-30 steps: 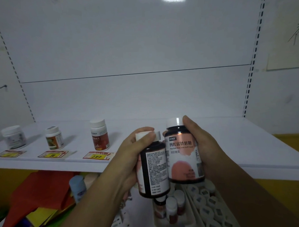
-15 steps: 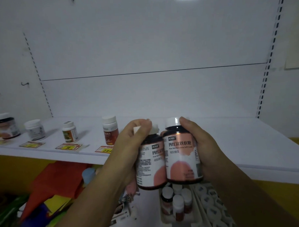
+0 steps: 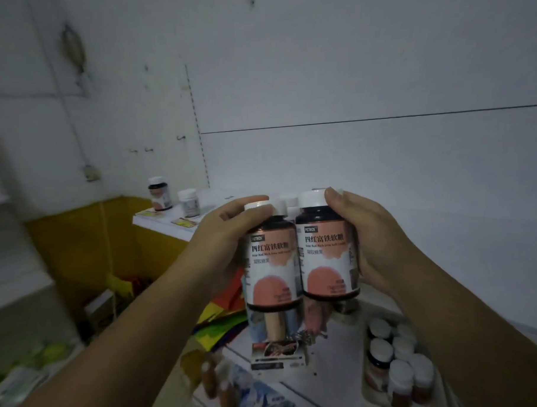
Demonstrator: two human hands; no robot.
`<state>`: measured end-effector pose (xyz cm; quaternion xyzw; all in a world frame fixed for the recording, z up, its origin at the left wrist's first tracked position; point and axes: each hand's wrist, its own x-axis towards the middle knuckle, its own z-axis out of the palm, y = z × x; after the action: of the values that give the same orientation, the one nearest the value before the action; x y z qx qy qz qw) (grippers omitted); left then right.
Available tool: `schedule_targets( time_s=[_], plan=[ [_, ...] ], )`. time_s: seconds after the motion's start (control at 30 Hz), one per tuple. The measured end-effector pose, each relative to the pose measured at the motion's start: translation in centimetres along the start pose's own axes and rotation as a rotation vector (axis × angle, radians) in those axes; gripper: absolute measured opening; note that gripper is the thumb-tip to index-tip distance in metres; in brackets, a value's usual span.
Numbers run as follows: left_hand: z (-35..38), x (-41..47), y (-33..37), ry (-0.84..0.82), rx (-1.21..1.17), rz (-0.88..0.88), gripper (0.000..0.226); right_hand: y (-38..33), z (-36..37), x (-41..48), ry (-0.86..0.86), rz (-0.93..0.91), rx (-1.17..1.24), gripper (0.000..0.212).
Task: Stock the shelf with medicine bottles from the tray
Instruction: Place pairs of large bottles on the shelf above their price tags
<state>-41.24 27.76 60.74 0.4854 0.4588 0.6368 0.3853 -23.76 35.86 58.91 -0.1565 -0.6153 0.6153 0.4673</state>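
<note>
Left hand (image 3: 222, 239): curled round a pink-labelled bottle (image 3: 271, 258), fingers over its white cap.
Right hand (image 3: 376, 241): grips a matching bottle (image 3: 326, 250), thumb at the cap.
The pair: upright, labels facing the camera, side by side mid-frame, in front of the shelf (image 3: 447, 251).
Shelf, left of centre: two shelved bottles (image 3: 159, 194) behind price tags (image 3: 185, 222).
Lower right: small white-capped bottles (image 3: 400, 366) packed together; the tray under them is hard to make out.
Step in hand: likely carrying both bottles to the shelf.
Next move: probably stand each one upright, label outward, on a bare stretch of shelf.
</note>
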Motion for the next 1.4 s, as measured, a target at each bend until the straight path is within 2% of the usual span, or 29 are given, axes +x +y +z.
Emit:
schedule_targets(
  time_s=[0.1, 0.17, 0.27, 0.33, 0.5, 0.57, 0.73, 0.87, 1.07, 1.27, 1.4],
  plan=[
    [-2.3, -0.8, 0.7, 0.106, 0.003, 0.014, 0.021, 0.9, 3.1, 1.2, -0.036, -0.014, -0.019, 0.020],
    [-4.0, -1.3, 1.1, 0.131, 0.005, 0.014, 0.018, 1.5, 5.3, 1.8, -0.056, -0.028, -0.056, 0.018],
    [-6.7, -1.7, 1.5, 0.124, 0.005, 0.029, 0.021, 2.4, 8.2, 2.8, -0.065, -0.040, -0.135, 0.047],
    [-8.9, -1.9, 1.6, 0.128, 0.008, 0.051, 0.029, 3.2, 10.3, 3.7, -0.066, -0.035, -0.140, 0.056],
    [-15.9, -1.6, 1.6, 0.161, 0.009, 0.089, 0.046, 6.0, 16.6, 6.8, -0.036, -0.030, -0.117, 0.054],
    [-18.7, -1.0, 1.6, 0.161, 0.011, 0.101, 0.047, 6.9, 19.1, 8.1, -0.008, -0.037, -0.124, 0.057],
    [-24.7, 0.5, 1.3, 0.111, 0.036, 0.106, 0.046, 9.0, 23.7, 10.7, 0.034, -0.052, -0.172, 0.042],
    [-28.6, 1.9, 1.0, 0.130, 0.046, 0.117, 0.049, 10.8, 26.0, 12.7, 0.025, -0.034, -0.186, 0.052],
    [-32.8, 5.8, 0.1, 0.155, 0.134, 0.124, 0.054, 12.8, 27.3, 17.3, -0.006, -0.040, -0.216, 0.055],
    [-36.1, 11.1, 0.6, 0.196, 0.287, 0.139, 0.033, 13.7, 27.5, 24.0, -0.030, -0.074, -0.251, 0.054],
    [-38.4, 15.6, 2.0, 0.201, 0.357, 0.161, 0.030, 13.7, 27.8, 28.8, -0.054, -0.119, -0.297, 0.057]
  ],
)
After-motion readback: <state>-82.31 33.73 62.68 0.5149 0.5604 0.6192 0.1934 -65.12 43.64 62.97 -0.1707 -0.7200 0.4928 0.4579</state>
